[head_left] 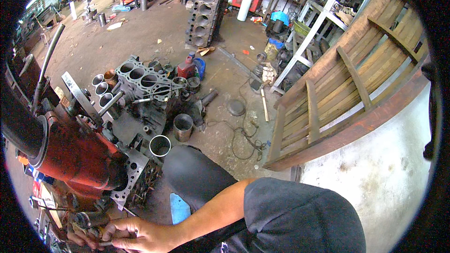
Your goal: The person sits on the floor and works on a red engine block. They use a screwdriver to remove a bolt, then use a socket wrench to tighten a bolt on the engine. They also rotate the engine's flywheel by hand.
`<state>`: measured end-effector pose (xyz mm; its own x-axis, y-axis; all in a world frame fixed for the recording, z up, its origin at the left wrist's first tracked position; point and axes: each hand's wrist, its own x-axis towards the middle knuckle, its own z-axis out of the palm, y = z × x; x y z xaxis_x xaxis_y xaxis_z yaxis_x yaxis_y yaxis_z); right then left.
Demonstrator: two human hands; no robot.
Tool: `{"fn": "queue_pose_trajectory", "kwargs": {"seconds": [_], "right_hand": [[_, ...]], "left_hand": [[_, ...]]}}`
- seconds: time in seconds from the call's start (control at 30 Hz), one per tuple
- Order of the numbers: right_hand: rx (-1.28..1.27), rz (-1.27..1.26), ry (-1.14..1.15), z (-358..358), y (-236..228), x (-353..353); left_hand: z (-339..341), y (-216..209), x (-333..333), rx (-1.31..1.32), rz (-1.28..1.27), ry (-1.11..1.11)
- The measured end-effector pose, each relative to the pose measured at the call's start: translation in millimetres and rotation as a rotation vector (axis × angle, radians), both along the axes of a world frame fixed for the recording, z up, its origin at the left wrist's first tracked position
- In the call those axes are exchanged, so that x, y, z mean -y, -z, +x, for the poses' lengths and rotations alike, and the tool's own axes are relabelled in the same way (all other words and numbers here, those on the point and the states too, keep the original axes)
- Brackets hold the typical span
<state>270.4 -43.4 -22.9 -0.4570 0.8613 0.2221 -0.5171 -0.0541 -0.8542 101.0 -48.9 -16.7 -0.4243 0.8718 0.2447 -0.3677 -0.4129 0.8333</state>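
My right hand (pixel 138 235) comes in from the lower right, fingers bent and pinched around a small grey metal rod (pixel 107 243). Beside it, at the lower left, the fingers of my left hand (pixel 78 238) are curled; what they hold is hidden. Just above both hands lies a round, brass-coloured metal part (pixel 89 219) among dark fittings. A large red machine with a thick cylindrical body (pixel 77 154) stands over an engine block (pixel 132 173), whose flat, holed top face shows behind my right hand.
Metal cylinder sleeves (pixel 161 145) and another engine block (pixel 145 77) sit on the floor ahead. A tall engine block (pixel 206 9) stands farther back. A slatted wooden frame (pixel 337 93) leans at the right. Close to my right forearm lies a blue sheet (pixel 179 208).
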Motion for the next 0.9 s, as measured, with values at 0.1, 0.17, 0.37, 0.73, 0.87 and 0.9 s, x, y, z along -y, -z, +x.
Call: {"fn": "queue_pose_trajectory", "kwargs": {"seconds": [0.1,0.17,0.37,0.73,0.87,0.9], "right_hand": [[0.201,0.287,0.064,-3.9,14.4,-4.2],[0.330,0.289,-0.032,-9.9,25.0,-1.1],[0.393,0.322,0.007,-20.8,41.0,6.0],[0.421,0.135,-0.020,-21.5,36.5,6.1],[0.389,0.161,0.003,-22.2,39.8,7.6],[0.376,0.158,0.001,-22.4,40.0,8.4]], "left_hand": [[-18.9,-2.3,-6.8,0.396,0.209,0.260],[-31.4,-3.2,-13.8,0.656,0.333,0.407],[-47.8,-2.4,-9.4,0.195,0.044,-0.062],[-62.6,3.8,-10.8,0.278,0.184,0.190],[-67.0,5.9,-8.5,0.203,0.144,0.161],[-68.4,6.9,-9.5,0.318,0.204,0.299]]}}
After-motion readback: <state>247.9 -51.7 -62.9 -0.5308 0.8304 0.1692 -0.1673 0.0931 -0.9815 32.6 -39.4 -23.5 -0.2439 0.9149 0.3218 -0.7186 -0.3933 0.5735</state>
